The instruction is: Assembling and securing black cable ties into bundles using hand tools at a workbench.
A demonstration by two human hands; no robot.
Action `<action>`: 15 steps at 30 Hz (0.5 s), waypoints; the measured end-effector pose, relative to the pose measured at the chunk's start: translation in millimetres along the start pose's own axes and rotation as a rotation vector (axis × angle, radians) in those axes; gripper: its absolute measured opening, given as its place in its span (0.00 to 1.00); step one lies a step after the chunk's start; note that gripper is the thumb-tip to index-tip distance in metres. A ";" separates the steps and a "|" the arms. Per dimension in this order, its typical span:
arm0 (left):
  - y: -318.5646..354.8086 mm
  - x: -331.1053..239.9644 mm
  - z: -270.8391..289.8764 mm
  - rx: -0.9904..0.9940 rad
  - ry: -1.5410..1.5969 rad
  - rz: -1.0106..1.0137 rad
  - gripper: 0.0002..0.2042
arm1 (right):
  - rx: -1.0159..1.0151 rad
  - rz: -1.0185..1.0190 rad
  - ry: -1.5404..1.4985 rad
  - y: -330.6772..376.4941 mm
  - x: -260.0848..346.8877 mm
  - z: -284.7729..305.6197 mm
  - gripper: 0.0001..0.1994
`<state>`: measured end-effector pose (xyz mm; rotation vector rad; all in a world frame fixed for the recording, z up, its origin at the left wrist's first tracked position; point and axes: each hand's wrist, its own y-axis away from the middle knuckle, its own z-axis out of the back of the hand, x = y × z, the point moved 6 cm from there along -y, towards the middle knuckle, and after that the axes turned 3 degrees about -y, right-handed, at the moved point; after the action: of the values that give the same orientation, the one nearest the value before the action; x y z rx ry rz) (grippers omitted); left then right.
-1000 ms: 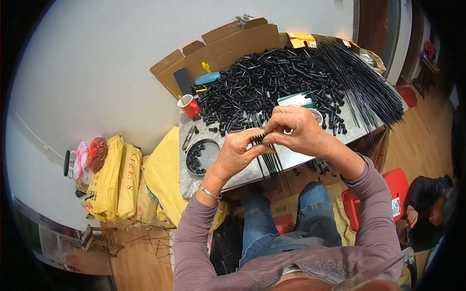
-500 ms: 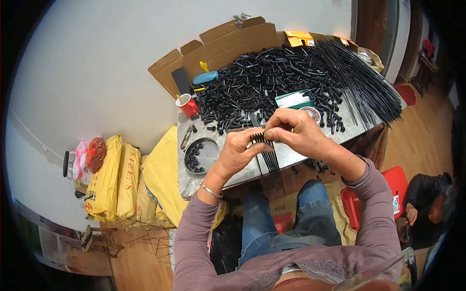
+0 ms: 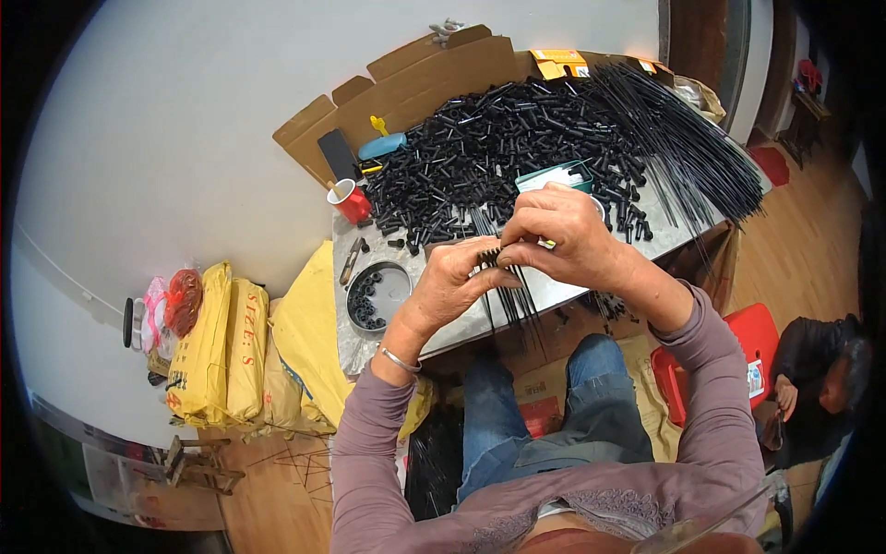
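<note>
L grip (image 3: pixel 455 274), bare hand w/ silver metal bangle (image 3: pixel 401 360) at wrist, holds row of thin blk rods (image 3: pixel 489 258); R grip (image 3: pixel 563 235) pinches row's R end. On grey metallic surface (image 3: pixel 461 321): heap of short blk tubes (image 3: pixel 489 148), rnd grey tin (image 3: pixel 397 288) w/ small blk rings (image 3: pixel 366 307), red cup (image 3: pixel 355 209), bundle of long blk rods (image 3: pixel 692 143).

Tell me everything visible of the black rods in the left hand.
The black rods are thin and long, fanning slightly apart; plastic or metal, I cannot tell. The left hand holds them between thumb and fingers, where they show as a tight row, with the right hand at that row. Their near ends show beyond the front edge of the table.
</note>
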<state>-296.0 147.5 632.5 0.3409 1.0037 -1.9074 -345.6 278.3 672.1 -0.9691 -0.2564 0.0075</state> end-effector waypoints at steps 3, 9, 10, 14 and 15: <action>-2.7 -4.9 -0.8 0.007 -0.075 -0.035 0.12 | -0.010 0.051 0.073 -5.1 5.5 -0.6 0.10; -3.6 -0.2 -2.8 0.021 0.002 -0.013 0.11 | 0.002 0.056 0.060 -6.2 6.5 -4.0 0.12; -2.9 0.1 -2.3 0.019 0.002 -0.013 0.11 | 0.003 0.058 0.059 -6.8 7.9 -6.0 0.12; 7.4 29.3 -11.8 0.087 0.120 0.166 0.13 | -0.066 0.045 0.044 -14.2 10.8 -15.5 0.12; 9.7 34.6 -15.6 0.109 0.170 0.173 0.12 | -0.053 0.083 0.060 -13.9 9.8 -20.9 0.11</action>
<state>-309.0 136.2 597.3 0.6419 0.9489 -1.8021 -332.9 254.6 674.3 -1.0300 -0.1613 0.0475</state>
